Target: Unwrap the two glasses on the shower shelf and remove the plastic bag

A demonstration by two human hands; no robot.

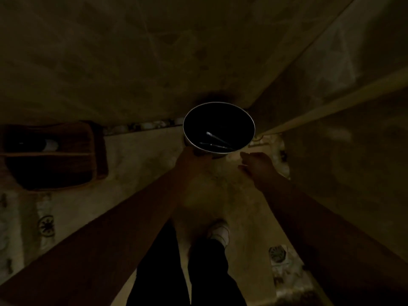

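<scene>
The room is very dark. A round bin (251, 120) with a shiny metal rim and a black inside stands by the wall in the middle of the view. A few thin glinting items (217, 141) lie in it. My left hand (194, 159) rests against the bin's near left side, its fingers wrapped on the wall below the rim. My right hand (257, 165) hovers just right of the bin, fingers loosely apart, holding nothing. I can make out no glasses and no plastic bag.
A dark wooden two-level shelf (97, 155) sits at the left with a pale rounded object (51, 145) on its upper level. Patterned floor tiles (277, 253) lie below. My legs and a white shoe (219, 231) show at the bottom.
</scene>
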